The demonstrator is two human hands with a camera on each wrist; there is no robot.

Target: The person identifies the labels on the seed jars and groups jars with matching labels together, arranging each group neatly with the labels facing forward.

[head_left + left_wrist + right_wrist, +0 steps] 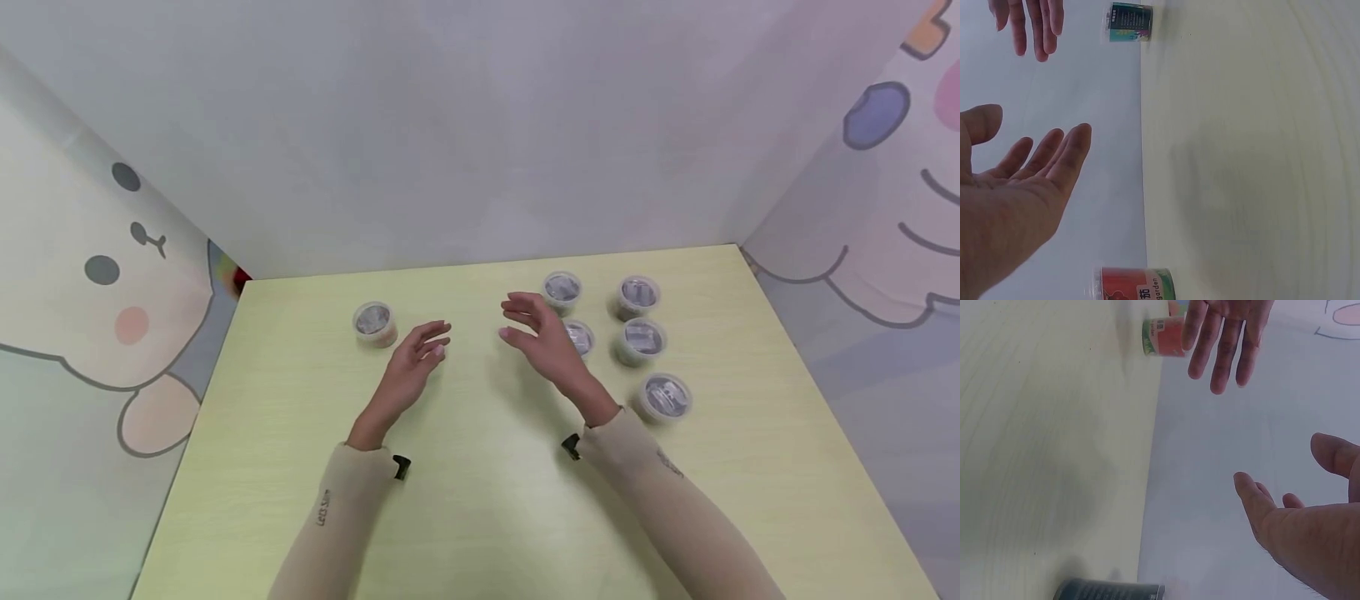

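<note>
My left hand (408, 367) hovers over the table with relaxed fingers and nothing in them. Just to its left stands a small tub with a clear lid (373, 323); the left wrist view shows a red and green label on this tub (1132, 284). My right hand (546, 340), also holding nothing, hangs above the table with its fingers slightly bent. It partly covers a lidded tub (580, 337), and another tub (562, 290) stands just behind it. A dark-labelled tub (1110, 590) shows at the bottom of the right wrist view.
Further right on the pale yellow table (465, 517) stand a back tub (639, 295), a middle tub (641, 340) and a front tub (666, 397). A plain pale backdrop (480, 150) rises behind the table, with cartoon-printed sheets (112, 275) along the sides.
</note>
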